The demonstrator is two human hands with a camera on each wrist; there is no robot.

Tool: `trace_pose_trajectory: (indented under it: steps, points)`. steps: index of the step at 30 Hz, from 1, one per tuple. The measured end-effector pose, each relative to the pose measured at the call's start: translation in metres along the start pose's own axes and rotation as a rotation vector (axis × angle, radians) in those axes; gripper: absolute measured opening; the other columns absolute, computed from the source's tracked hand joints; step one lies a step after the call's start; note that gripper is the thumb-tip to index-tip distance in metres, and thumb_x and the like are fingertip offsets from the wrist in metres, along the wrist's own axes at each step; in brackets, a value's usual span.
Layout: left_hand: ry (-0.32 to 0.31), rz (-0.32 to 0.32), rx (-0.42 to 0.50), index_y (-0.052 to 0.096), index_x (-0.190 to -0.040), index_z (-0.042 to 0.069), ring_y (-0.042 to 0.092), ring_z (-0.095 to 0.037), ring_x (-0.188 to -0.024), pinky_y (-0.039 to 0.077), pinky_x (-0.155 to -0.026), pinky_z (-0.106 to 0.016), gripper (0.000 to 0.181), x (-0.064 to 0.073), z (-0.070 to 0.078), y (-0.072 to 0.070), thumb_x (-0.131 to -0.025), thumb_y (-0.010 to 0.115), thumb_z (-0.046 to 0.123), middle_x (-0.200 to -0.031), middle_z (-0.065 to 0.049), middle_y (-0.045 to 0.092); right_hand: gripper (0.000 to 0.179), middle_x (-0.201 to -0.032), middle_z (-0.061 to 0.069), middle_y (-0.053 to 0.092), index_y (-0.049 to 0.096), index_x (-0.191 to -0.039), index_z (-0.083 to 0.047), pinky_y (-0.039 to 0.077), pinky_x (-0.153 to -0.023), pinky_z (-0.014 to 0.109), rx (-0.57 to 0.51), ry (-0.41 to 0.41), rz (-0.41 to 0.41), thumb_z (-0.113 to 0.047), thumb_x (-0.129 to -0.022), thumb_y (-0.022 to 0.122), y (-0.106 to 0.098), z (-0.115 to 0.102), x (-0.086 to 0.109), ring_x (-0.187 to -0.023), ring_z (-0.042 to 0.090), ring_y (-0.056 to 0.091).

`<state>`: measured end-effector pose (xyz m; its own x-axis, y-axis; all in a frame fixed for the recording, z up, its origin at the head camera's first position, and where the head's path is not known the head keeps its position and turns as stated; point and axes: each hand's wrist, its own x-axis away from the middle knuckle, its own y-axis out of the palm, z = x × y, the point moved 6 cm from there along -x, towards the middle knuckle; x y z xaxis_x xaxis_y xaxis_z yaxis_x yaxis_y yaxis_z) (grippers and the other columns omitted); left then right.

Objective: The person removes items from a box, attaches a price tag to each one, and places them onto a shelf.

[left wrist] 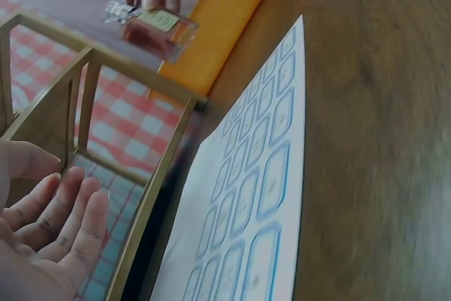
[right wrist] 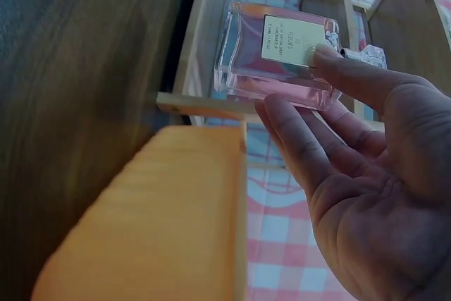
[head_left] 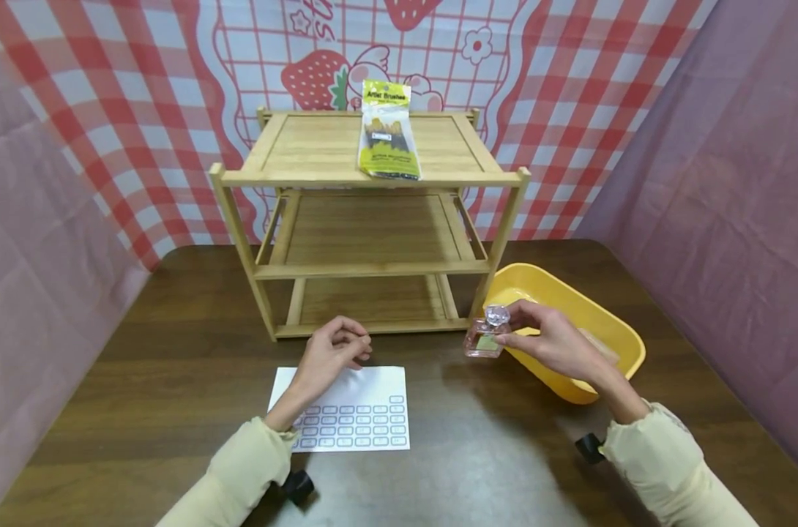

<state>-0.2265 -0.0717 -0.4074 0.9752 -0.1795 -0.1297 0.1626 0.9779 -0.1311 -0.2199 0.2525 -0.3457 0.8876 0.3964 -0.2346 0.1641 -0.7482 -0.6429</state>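
My right hand pinches a pink glass perfume bottle between thumb and fingers, in front of the yellow bin. The right wrist view shows the perfume bottle's pale label and its clear faceted cap near the thumb. My left hand hovers over a white sheet of blue-framed labels, its fingers loosely bent. Nothing shows between those fingers in the left wrist view. The hand and wrist hide part of the sheet's left side in the head view.
A three-tier wooden shelf stands at the back of the dark table. On its top tier lies a packet of artist brushes. The yellow bin, at the shelf's right, holds a partly hidden pale item.
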Motion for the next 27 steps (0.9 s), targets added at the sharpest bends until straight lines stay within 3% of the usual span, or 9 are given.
trace_pose_trajectory:
  steps: [12,27]
  points:
    - [-0.026,0.052,-0.129,0.063,-0.11,-0.005,0.07,-0.038,-0.091,0.062,-0.073,-0.034,0.016,0.01,-0.001,-0.033,-0.095,0.066,0.0,-0.094,-0.014,0.072,0.02,-0.1,0.006,0.071,0.067,-0.108,0.003,0.059,-0.081,0.032,-0.003,-0.022,-0.028,-0.002,-0.092,0.078,0.03,0.003,-0.003,-0.093,0.02,0.068]
    - [-0.04,0.098,-0.237,0.067,-0.105,-0.001,0.068,-0.031,-0.086,0.06,-0.07,-0.031,0.012,0.019,-0.011,-0.048,-0.094,0.071,0.001,-0.091,-0.009,0.07,0.021,-0.103,0.009,0.071,0.066,-0.11,0.005,0.059,-0.083,0.031,-0.062,-0.015,-0.052,-0.001,-0.092,0.076,0.049,0.013,-0.005,-0.094,0.024,0.069]
